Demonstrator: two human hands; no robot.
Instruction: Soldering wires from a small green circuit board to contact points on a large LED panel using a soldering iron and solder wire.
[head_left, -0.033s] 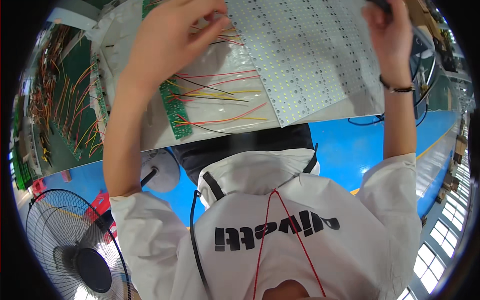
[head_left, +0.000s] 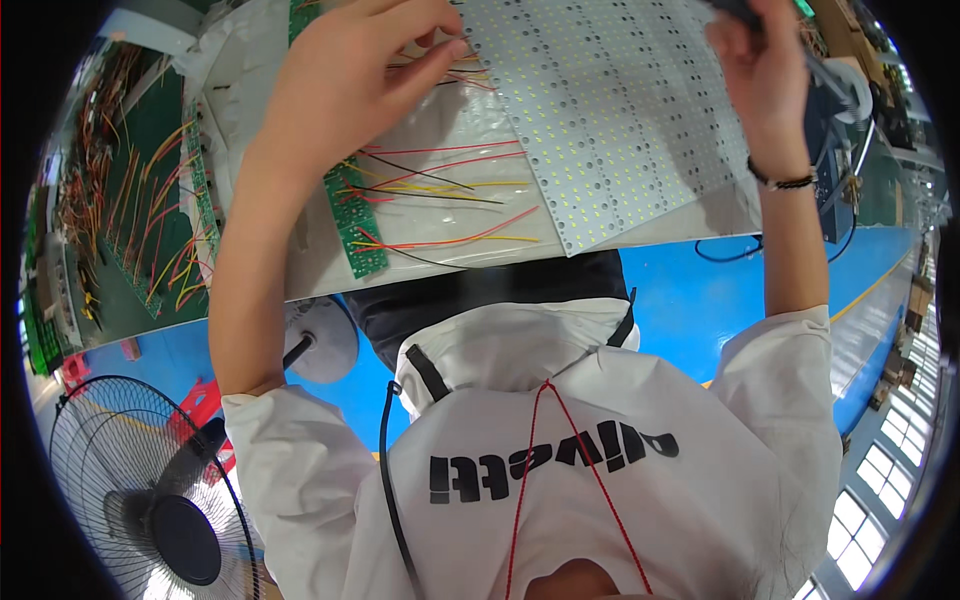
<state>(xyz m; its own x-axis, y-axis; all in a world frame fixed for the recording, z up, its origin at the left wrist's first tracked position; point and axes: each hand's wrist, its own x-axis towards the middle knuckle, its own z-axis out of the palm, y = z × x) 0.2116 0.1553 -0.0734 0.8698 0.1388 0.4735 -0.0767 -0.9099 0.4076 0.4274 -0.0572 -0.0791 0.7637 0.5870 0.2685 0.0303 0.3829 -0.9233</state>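
My left hand (head_left: 360,85) is over a green circuit board strip (head_left: 352,222) at the left edge of a white sheet of LED boards (head_left: 610,130). Its fingers are curled, thumb and forefinger drawn close together; whatever lies between them is hidden or too small to name. Red, yellow and black wires (head_left: 450,190) run from the green strip toward the white sheet. Above the sheet's right side, my right hand (head_left: 765,85) is closed around a dark soldering iron (head_left: 738,12), whose tip is out of sight at the top.
A blue box (head_left: 832,190) with cables and a grey holder (head_left: 850,95) stand at the right. More wired green boards (head_left: 150,230) lie on the left. The table's near edge is close to my body. A black fan (head_left: 150,490) stands at lower left.
My right hand has shifted slightly to the left with the soldering iron. The left hand keeps nearly the same pose over the wires.
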